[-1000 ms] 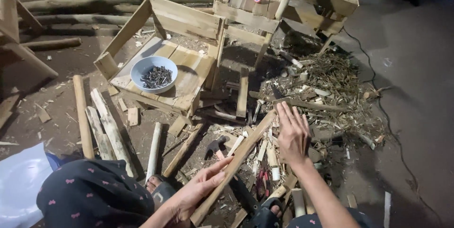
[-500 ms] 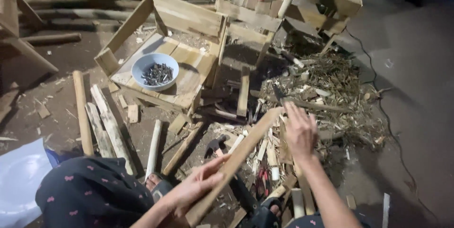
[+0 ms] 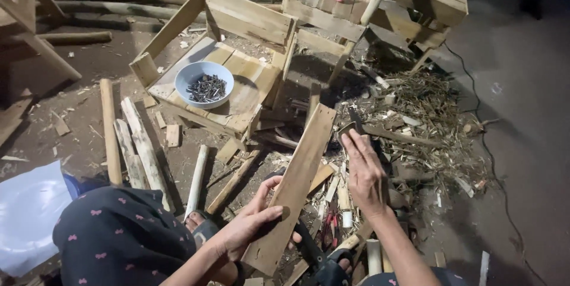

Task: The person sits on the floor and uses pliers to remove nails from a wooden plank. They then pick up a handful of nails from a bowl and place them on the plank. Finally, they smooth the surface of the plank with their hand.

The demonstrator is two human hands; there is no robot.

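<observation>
1. Plank point(image 3: 294, 188) sits slanted across the middle of the view, low end near the lap, high end pointing at the low chair point(image 3: 237, 93).
2. Left hand point(image 3: 249, 226) has its grip closed on the plank's lower part, thumb on the face and fingers wrapped under the edge.
3. Right hand point(image 3: 363, 170) is raised just beside the plank's top corner, fingers pinched narrow on a small dark piece; what that piece is I cannot tell.
4. Doing this well, as I judge it: keep the left hand firm and low so the board does not twist, and keep its thumb away from the top end, where the right hand works.
5. Edges: the plank's long right edge runs close to the right wrist, and its top corner nearly meets the fingers, so there is little slack there.
6. Tools with dark and red handles point(image 3: 332, 226) lie on the floor under the plank.
7. Bowl point(image 3: 204, 84) of nails sits on the chair seat, well apart from both hands, on the left.
8. Floor room is tight: sticks point(image 3: 139, 143) lie to the left, a heap of shavings point(image 3: 427, 114) to the right. The barest ground is at far right, beside a cable point(image 3: 493, 161).
</observation>
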